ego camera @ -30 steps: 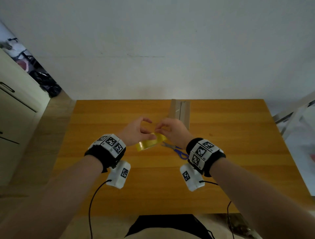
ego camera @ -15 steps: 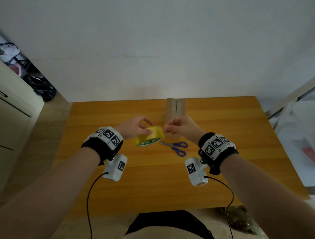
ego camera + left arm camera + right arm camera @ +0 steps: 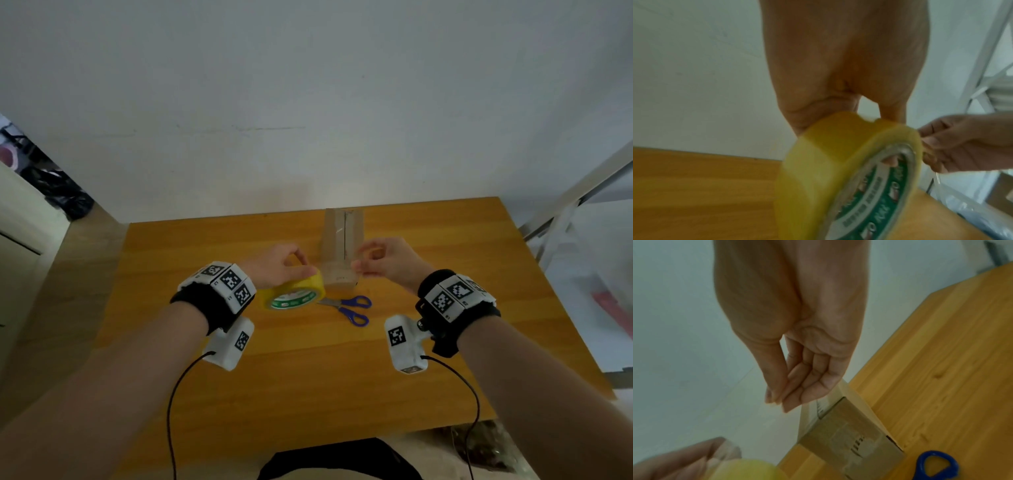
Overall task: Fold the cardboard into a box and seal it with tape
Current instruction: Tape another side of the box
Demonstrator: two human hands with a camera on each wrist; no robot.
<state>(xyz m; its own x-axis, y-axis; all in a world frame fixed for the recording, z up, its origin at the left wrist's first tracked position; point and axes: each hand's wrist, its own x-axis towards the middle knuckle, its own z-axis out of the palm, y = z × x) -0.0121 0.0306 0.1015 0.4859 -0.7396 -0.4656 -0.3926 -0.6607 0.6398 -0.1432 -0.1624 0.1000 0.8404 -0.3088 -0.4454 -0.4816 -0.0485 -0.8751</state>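
Note:
My left hand (image 3: pixel 284 267) grips a yellow tape roll (image 3: pixel 294 294) with a green-and-white core label, held just above the table; its fingertip shows inside the core of the roll (image 3: pixel 838 170). My right hand (image 3: pixel 380 260) is off to the roll's right, thumb and fingers (image 3: pixel 777 400) pinched on the clear tape end, with a faint strip stretching back to the roll. Behind the hands, a long narrow folded cardboard box (image 3: pixel 342 246) lies on the table. Its near end (image 3: pixel 851 434) is closed and shows tape on it.
Blue-handled scissors (image 3: pixel 349 308) lie on the wooden table (image 3: pixel 445 359) just in front of the box. A white wall stands behind the table's far edge. A white metal frame (image 3: pixel 582 192) stands to the right, a cabinet (image 3: pixel 20 240) to the left.
The hands have drawn apart: the right hand moved to the right away from the roll, pulling a length of clear tape out. The left hand keeps the roll and tilted its label side towards me.

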